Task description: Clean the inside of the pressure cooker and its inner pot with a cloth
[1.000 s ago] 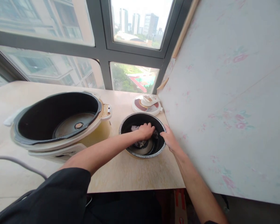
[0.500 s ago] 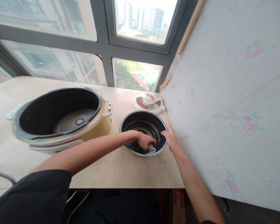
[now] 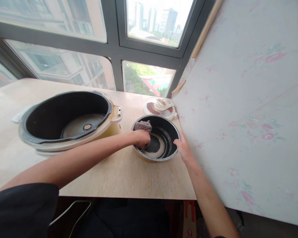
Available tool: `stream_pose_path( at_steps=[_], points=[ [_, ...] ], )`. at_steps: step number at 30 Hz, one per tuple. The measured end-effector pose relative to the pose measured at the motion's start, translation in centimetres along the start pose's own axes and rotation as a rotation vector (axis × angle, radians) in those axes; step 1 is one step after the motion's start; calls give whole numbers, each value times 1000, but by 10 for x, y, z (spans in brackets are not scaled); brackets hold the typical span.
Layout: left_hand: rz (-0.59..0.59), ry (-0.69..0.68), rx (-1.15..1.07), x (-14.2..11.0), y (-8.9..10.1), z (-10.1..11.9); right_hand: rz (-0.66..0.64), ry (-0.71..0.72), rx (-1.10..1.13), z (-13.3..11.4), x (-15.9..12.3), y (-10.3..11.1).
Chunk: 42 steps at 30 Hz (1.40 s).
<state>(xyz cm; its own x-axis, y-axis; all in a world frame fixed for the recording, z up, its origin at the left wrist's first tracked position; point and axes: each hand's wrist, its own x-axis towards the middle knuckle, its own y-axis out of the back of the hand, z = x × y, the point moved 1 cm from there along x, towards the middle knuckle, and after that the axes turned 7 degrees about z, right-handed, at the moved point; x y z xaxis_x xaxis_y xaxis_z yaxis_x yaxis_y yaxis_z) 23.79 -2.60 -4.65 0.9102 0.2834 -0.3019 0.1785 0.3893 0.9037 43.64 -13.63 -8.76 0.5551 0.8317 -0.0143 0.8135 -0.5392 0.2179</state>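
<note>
The fingers of the left hand (image 3: 142, 138) are curled closed on a greyish cloth (image 3: 143, 126), which bunches up past the knuckles on the far side, against the inner left wall of a black-lined pot (image 3: 165, 124); a scrap shows below the fingers too. Across the opening, the right hand (image 3: 185, 150) grips the pot's rim, thumb hooked over the edge, the other fingers mostly hidden outside. Just behind the pot sits a white-and-maroon lid (image 3: 160, 113). Over to the left, a big open cooker body (image 3: 52, 115) stands on the same pale tabletop (image 3: 124, 180), beneath the windows.
</note>
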Motion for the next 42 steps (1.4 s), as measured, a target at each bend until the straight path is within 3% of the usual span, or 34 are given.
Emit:
stream_pose_path(
  at_steps=[5, 10, 12, 17, 20, 22, 24, 26, 28, 34, 39, 42],
  points=[
    [222, -22, 175, -2, -1, 1, 30, 7, -14, 0, -2, 0],
    [97, 46, 173, -7, 6, 18, 18, -24, 14, 1, -2, -2],
    [114, 107, 174, -10, 8, 25, 3, -39, 33, 1, -2, -3],
    [398, 368, 262, -14, 4, 36, 16, -52, 23, 3, 1, -4],
    [457, 481, 303, -19, 8, 49, 12, -59, 11, 5, 1, -3],
    [421, 507, 258, -22, 17, 62, 9, -51, 16, 5, 1, -3],
    [301, 549, 161, -22, 24, 70, 10, -47, 22, 6, 1, -3],
    [178, 603, 77, -20, 28, 69, 9, -44, 28, 8, 1, -3],
    [127, 642, 34, -15, 25, 58, 12, -46, 33, 9, 2, -3],
    [89, 704, -11, 13, -8, 23, 13, -44, 14, 9, 1, -3],
    [151, 686, 1, 43, -17, 21, 23, -19, 15, 6, -3, -4],
    [151, 586, 13, 58, -16, 25, 23, -14, 27, 6, -4, -4]
  ],
)
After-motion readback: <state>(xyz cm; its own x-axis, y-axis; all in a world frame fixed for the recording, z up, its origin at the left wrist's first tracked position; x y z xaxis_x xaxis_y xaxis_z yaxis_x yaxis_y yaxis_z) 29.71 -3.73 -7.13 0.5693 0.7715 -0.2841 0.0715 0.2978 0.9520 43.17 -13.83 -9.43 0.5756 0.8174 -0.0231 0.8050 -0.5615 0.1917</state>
